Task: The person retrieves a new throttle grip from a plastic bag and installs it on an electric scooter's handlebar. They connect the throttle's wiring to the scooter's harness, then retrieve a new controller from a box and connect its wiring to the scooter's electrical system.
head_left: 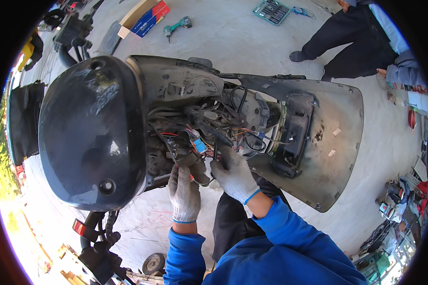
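Blue sleeves enter from the lower edge. Left hand (184, 194), in a grey knit glove, fingers curled shut on a part under the wiring; which part cannot be told. Right hand (233, 175), gloved, closed around a thin dark tool (216, 153) stuck into the wire bundle (209, 133) inside the opened scooter front (314, 137). Black front cover (88, 133) to the left. Surface: pale concrete floor (223, 38). On it: green cordless drill (177, 26), socket set case (271, 10) lying open with tools inside, cardboard box (145, 16). Bystander (356, 42) upper right.
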Motion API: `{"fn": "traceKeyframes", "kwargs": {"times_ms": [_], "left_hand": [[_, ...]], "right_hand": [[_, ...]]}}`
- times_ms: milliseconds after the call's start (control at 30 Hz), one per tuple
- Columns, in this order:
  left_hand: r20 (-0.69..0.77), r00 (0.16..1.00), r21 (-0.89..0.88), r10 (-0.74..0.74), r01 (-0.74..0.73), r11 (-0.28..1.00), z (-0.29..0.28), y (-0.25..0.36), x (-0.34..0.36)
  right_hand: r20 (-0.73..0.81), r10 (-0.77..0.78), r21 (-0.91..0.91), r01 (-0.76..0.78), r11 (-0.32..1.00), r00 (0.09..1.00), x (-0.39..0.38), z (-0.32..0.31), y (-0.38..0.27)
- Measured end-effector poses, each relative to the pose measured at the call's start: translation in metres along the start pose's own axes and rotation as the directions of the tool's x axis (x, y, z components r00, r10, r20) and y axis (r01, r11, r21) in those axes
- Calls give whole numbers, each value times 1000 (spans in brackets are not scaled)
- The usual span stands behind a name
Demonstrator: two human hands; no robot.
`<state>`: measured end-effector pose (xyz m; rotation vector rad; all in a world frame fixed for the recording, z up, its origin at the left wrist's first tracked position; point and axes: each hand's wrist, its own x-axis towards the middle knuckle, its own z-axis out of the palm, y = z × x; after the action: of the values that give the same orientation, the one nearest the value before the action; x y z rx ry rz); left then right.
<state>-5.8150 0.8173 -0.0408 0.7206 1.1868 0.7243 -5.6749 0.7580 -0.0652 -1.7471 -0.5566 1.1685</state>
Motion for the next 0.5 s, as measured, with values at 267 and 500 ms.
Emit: {"fn": "traceKeyframes", "kwargs": {"times_ms": [267,500], "left_hand": [[125,986,389,-110,53,920,30,28,10],[130,968,373,-216,155,915,48,37,17]], "right_hand": [[148,7,106,-22,994,989,4,-23,2],[-53,-166,-262,147,954,985,28,-47,-9]]}}
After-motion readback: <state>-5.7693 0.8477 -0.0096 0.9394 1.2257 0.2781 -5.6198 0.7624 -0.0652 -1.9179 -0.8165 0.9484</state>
